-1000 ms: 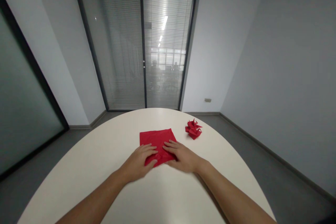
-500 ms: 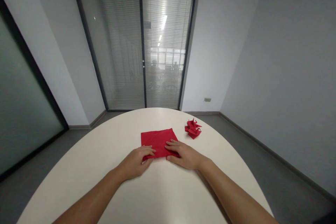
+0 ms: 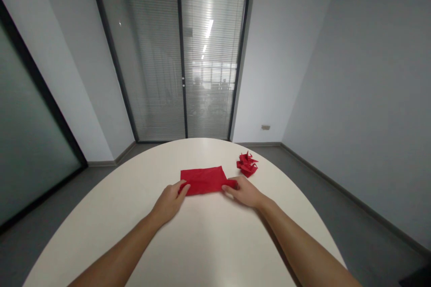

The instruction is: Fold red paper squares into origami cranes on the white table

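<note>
A red paper sheet point(image 3: 204, 179) lies on the round white table point(image 3: 202, 242), its near part lifted and folded away from me. My left hand point(image 3: 170, 202) pinches the sheet's near left corner. My right hand point(image 3: 243, 190) pinches the near right corner. Both hands are closed on the paper, one at each end of the near edge.
A small heap of folded red paper figures point(image 3: 247, 164) sits on the table just beyond and right of my right hand. Glass sliding doors with blinds point(image 3: 178, 58) stand behind the table. Grey floor surrounds the table.
Both hands slid from lying flat on the sheet to its near corners, took hold and carried the near edge away from me, so the sheet now looks shorter.
</note>
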Motion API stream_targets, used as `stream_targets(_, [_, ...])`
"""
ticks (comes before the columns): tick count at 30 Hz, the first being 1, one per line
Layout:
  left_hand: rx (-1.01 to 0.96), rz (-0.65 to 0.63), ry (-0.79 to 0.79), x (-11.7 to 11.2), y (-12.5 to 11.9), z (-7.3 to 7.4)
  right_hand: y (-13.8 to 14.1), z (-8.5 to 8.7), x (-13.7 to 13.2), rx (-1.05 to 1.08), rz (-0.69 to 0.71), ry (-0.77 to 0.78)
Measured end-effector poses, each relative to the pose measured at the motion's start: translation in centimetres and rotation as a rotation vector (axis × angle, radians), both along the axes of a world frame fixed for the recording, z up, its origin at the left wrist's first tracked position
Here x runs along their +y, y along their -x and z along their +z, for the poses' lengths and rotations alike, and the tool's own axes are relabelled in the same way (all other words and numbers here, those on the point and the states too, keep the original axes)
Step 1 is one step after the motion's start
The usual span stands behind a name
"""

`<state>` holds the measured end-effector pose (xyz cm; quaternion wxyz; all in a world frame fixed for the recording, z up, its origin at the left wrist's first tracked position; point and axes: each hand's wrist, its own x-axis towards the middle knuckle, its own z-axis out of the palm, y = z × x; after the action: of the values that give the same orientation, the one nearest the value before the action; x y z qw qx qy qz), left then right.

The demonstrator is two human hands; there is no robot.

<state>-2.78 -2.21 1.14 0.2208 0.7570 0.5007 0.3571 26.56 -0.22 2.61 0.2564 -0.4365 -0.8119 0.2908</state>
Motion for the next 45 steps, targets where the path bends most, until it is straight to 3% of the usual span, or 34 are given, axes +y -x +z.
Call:
stream_targets(11, [-0.071,0.098,-0.023,0.6,-0.1,-1.1,0.6,-1.4,0.9,0.263,-0.026,0.036])
stream_targets(20, [-0.075,0.144,-0.019,0.4,-0.3,-0.7,0.6,-1.7,1.1,0.349,-0.015,0.067])
stream_targets(26, [-0.082,0.199,-0.009,0.8,-0.4,-1.4,0.5,-2.3,1.5,0.307,-0.097,0.03])
stream_targets(28, [-0.061,0.247,-0.058,1.0,-0.4,-1.6,0.6,-2.3,1.5,0.303,-0.099,0.025])
stream_targets(30, [-0.026,0.28,-0.209,1.0,-0.5,-1.6,0.7,-2.3,1.4,0.283,-0.113,0.016])
stream_targets(32, [0.05,0.244,-0.383,0.7,-0.8,-1.5,0.8,-2.4,1.4,0.256,-0.133,0.0])
stream_targets(34, [0.171,0.134,-0.449,0.2,-1.2,-1.5,0.7,-2.4,1.3,0.228,-0.14,-0.015])
stream_targets(38, [0.372,-0.067,-0.253,-0.6,-2.0,-1.9,0.6,-2.2,1.3,0.084,-0.197,-0.104])
stream_targets(41, [0.449,-0.12,-0.126,-0.8,-2.3,-2.2,0.8,-1.4,1.0,-0.05,-0.273,-0.318])
stream_targets(43, [0.472,-0.14,-0.109,-0.7,-2.4,-2.0,1.2,-0.7,0.4,-0.12,-0.255,-0.458])
stream_targets(45, [0.478,-0.179,-0.128,-0.5,-2.6,-1.7,1.9,-0.1,-0.4,-0.176,-0.156,-0.47])
